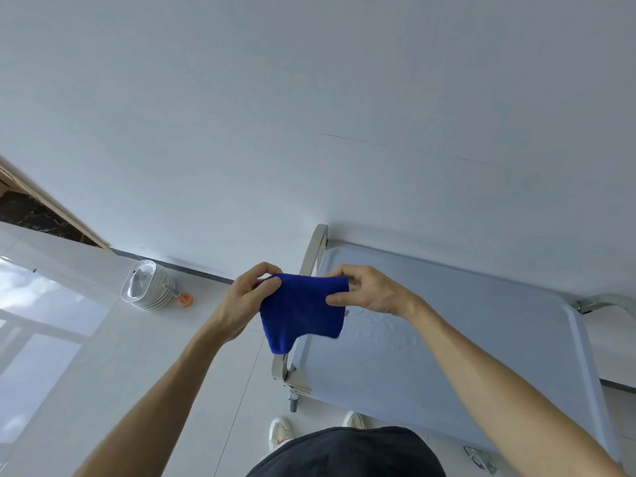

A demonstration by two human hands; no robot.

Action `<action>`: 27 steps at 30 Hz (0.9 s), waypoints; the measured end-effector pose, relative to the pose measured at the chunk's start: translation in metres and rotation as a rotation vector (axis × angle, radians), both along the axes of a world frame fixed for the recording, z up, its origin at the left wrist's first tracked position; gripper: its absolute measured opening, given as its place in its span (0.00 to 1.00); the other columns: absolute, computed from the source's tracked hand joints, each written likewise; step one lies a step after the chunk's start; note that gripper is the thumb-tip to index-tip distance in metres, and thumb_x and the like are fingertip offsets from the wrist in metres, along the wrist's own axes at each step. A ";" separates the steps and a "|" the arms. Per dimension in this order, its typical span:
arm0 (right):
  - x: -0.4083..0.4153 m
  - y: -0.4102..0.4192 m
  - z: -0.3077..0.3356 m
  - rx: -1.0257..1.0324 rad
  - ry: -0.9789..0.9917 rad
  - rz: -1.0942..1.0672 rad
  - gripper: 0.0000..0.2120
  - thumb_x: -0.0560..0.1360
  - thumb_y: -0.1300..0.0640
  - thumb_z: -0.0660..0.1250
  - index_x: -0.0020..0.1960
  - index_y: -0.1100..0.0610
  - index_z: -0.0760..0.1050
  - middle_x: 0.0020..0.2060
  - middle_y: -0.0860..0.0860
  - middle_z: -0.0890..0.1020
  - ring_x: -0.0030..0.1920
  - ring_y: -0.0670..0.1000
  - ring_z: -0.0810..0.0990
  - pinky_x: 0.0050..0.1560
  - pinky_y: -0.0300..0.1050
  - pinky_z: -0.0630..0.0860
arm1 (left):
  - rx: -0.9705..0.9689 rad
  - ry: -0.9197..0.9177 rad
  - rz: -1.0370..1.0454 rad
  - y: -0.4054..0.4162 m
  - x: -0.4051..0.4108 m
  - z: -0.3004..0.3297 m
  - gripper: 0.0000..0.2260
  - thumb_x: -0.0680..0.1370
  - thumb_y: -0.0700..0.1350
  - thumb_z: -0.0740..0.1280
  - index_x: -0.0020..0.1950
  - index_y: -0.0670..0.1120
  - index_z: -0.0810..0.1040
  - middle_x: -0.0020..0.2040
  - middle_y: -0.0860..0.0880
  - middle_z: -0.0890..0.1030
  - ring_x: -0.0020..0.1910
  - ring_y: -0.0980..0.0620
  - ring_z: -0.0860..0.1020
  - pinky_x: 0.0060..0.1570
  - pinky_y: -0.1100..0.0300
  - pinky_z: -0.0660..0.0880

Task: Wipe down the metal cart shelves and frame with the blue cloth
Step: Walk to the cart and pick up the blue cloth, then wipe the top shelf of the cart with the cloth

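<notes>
Above the left edge of the cart's top shelf point(447, 339), I hold the blue cloth point(303, 311) stretched between both hands, up in the air and not yet touching any metal. My left hand point(241, 304) is closed on the cloth's left corner, thumb and fingers pinching the fabric. My right hand point(371, 290) is closed on the right corner in the same pinch. The cloth hangs down between them in a loose fold, its lowest point dangling just over the shelf's left rail point(311, 256).

It looks soft, thick and very light, likely a towel-like fabric that bunches easily and will not slip from a pinch. I judge it best gathered into a pad under one flat palm for wiping. Water droplets point(389, 328) sit on the shelf just right of the cloth, below my right hand, so the shelf may be slick.
</notes>
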State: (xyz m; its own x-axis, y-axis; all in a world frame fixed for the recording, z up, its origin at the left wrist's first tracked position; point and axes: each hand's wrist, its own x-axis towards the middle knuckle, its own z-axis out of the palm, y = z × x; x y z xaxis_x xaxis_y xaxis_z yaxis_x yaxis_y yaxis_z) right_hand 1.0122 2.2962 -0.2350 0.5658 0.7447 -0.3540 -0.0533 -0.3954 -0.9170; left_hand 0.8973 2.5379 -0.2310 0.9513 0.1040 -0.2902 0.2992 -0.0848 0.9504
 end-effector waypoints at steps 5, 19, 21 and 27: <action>-0.028 -0.027 -0.018 0.046 -0.018 -0.105 0.07 0.79 0.56 0.70 0.54 0.58 0.78 0.49 0.53 0.85 0.51 0.55 0.83 0.57 0.55 0.78 | 0.294 -0.066 -0.100 -0.003 -0.023 -0.022 0.11 0.78 0.52 0.61 0.55 0.53 0.80 0.47 0.51 0.84 0.46 0.47 0.79 0.49 0.46 0.77; -0.100 -0.145 -0.045 -0.016 -0.030 -0.429 0.02 0.80 0.56 0.67 0.53 0.53 0.76 0.43 0.51 0.82 0.45 0.50 0.81 0.48 0.46 0.76 | 0.306 -0.139 -0.465 -0.103 -0.015 -0.061 0.10 0.82 0.44 0.64 0.57 0.59 0.78 0.49 0.58 0.84 0.48 0.55 0.82 0.48 0.60 0.80; -0.113 -0.166 -0.056 -0.062 -0.023 -0.456 0.02 0.80 0.55 0.67 0.52 0.51 0.76 0.43 0.51 0.82 0.45 0.52 0.81 0.49 0.48 0.77 | 0.315 -0.133 -0.561 -0.121 -0.016 -0.073 0.10 0.82 0.44 0.63 0.58 0.59 0.76 0.48 0.60 0.83 0.49 0.57 0.82 0.49 0.60 0.80; -0.116 -0.219 -0.060 -0.143 0.020 -0.585 0.05 0.80 0.53 0.67 0.53 0.53 0.76 0.46 0.54 0.83 0.47 0.52 0.81 0.46 0.50 0.79 | 0.241 -0.052 -0.625 -0.176 0.011 -0.083 0.08 0.82 0.47 0.63 0.59 0.54 0.78 0.51 0.54 0.83 0.48 0.55 0.82 0.47 0.59 0.80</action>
State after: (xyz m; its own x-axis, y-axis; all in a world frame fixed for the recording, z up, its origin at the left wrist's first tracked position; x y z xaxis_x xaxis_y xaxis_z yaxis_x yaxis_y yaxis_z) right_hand 0.8963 2.0769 -0.2951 0.8595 0.2561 -0.4424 -0.3158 -0.4147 -0.8534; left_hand 0.9081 2.3615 -0.3143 0.8658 -0.4148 -0.2800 0.0790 -0.4391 0.8949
